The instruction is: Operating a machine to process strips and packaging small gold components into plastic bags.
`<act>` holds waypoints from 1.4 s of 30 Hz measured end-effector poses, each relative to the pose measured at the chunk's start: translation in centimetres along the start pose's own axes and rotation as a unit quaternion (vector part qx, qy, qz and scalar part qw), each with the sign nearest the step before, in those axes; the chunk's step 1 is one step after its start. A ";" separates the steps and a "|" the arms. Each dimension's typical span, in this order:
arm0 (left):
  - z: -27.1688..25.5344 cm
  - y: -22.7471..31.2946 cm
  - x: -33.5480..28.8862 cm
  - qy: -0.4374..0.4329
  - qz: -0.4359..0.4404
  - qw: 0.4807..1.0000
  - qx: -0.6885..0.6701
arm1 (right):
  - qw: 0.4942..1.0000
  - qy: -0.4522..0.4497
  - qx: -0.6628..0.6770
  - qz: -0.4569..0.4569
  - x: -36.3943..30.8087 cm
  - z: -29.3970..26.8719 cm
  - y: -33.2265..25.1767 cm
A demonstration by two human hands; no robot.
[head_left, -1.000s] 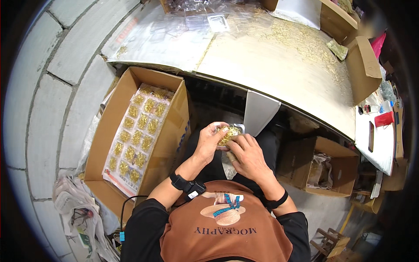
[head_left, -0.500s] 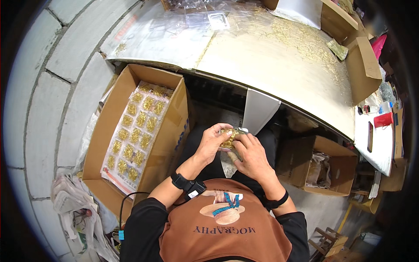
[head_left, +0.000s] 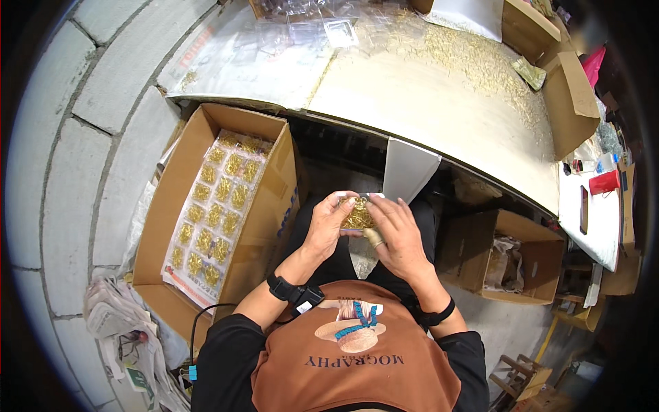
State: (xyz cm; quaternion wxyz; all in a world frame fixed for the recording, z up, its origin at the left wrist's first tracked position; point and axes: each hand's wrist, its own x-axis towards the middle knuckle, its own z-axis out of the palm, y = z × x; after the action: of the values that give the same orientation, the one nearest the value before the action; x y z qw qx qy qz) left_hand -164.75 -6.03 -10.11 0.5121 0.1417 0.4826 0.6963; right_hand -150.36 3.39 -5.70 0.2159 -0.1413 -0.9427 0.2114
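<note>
Above my lap, a small clear plastic box (head_left: 357, 217) is filled with small gold-coloured metal pieces, too fine to name. My left hand (head_left: 328, 226) grips its left side, with the thumb over the near face and fingers behind and beneath. My right hand (head_left: 398, 237) closes on the right side, its fingertips at the top edge. A tan cover (head_left: 373, 237) wraps one digit of that hand, just below the box's corner. In an open cardboard carton (head_left: 283, 168) at my left, several similar gold-filled packs (head_left: 214, 215) lie in rows on a white printed sheet.
Ahead stands a pale worktable (head_left: 398, 89) with loose gold pieces scattered to its right and empty clear plastic trays (head_left: 339, 33) at the back. Another cardboard box (head_left: 467, 254) sits under it at right. Crumpled plastic bags (head_left: 123, 323) lie at lower left.
My right hand's fingers have moved from over the gold pieces to the box's upper right edge. The box now faces me more fully, showing more of its contents.
</note>
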 end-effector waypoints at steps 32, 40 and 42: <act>-33.6 11.5 -29.9 0.415 -0.097 0.900 0.091 | 0.841 0.032 0.506 0.188 1.8 5.7 1.7; -32.8 6.8 -29.9 0.335 -0.233 0.901 0.144 | 0.870 0.012 0.457 0.185 4.1 7.7 -0.2; -32.5 6.2 -29.8 0.339 -0.271 0.879 0.195 | 0.864 0.028 0.465 0.193 4.2 8.2 -0.3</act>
State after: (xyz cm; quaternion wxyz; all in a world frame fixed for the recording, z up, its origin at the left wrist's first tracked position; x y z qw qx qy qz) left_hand -177.88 -48.52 -12.23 0.4479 -0.1425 0.7723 0.4274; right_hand -157.83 1.84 -10.78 0.2381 -0.2096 -0.6824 0.6586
